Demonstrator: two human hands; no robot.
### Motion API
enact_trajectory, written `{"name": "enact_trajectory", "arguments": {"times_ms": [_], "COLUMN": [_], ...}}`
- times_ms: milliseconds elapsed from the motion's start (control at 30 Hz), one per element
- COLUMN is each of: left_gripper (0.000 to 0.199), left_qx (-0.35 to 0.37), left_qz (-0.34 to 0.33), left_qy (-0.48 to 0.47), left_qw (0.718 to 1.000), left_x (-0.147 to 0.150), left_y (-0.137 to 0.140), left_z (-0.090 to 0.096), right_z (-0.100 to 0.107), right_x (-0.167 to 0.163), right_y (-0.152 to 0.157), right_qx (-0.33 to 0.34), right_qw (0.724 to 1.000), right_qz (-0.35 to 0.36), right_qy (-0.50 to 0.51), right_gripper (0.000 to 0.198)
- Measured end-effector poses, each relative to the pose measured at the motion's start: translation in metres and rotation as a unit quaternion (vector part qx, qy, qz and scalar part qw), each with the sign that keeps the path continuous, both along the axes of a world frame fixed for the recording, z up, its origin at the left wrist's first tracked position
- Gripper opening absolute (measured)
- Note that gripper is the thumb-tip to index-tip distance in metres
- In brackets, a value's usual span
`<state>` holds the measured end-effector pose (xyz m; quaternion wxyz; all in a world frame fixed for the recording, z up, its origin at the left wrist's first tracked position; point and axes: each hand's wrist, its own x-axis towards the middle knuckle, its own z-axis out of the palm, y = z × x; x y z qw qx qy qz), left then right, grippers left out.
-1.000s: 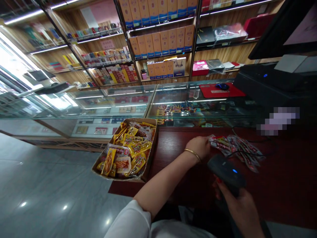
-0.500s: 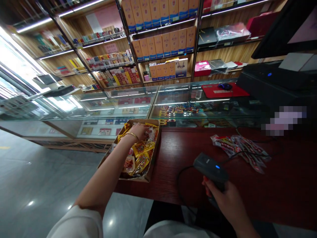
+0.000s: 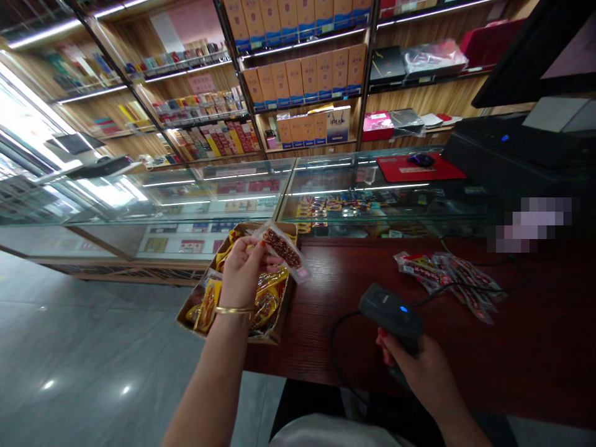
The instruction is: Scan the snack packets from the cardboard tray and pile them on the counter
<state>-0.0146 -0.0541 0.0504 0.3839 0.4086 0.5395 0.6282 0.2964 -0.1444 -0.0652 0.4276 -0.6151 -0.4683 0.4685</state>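
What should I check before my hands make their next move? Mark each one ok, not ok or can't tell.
1. Left hand has a grip on the clear packet: ok, held near one end.
2. Right hand has a grip on the scanner: ok, around the handle.
3. Cable clear of the pile of packets: not ok, it appears to run across them.
4. Print on the clear packet readable: cannot tell, too small.
5. Box fully supported underneath: cannot tell, its underside is hidden.
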Motion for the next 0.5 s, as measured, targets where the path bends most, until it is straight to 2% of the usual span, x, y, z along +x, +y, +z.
{"name": "enact_trajectory", "arguments": {"times_ms": [133,200,300,333,400,500], "left_gripper": [0.038,0.033,0.038,0.036,0.03,0.04], "left_qx": [-0.019,-0.035,-0.052,-0.052,-0.043,-0.039], "left_qz": [-0.019,-0.053,-0.088,-0.086,-0.075,-0.084], "left_qy": [-0.178,-0.272,-0.372,-0.378,-0.347,-0.269], "left_qw": [0.984,0.96,0.923,0.92,0.934,0.959], "left_x": [0.037,0.05,0.064,0.068,0.073,0.077], "left_y": [-0.019,-0.026,-0.033,-0.035,-0.037,-0.039], "left_z": [-0.016,-0.025,-0.039,-0.043,-0.052,-0.063], "right_z": [-0.003,-0.005,-0.004,-0.003,0.0,0.002], "right_x": [0.004,0.007,0.009,0.009,0.008,0.008], "right_y": [-0.002,-0.003,-0.003,-0.002,-0.001,-0.001], "right_qx": [-0.003,-0.009,-0.009,-0.008,-0.003,0.001], "right_qw": [1.0,1.0,1.0,1.0,1.0,1.0], "right_qz": [-0.008,-0.011,-0.013,-0.011,-0.007,0.003], "right_qy": [-0.006,-0.017,-0.025,-0.025,-0.026,-0.029], "right_gripper": [0.047,0.049,0.05,0.05,0.049,0.047]}}
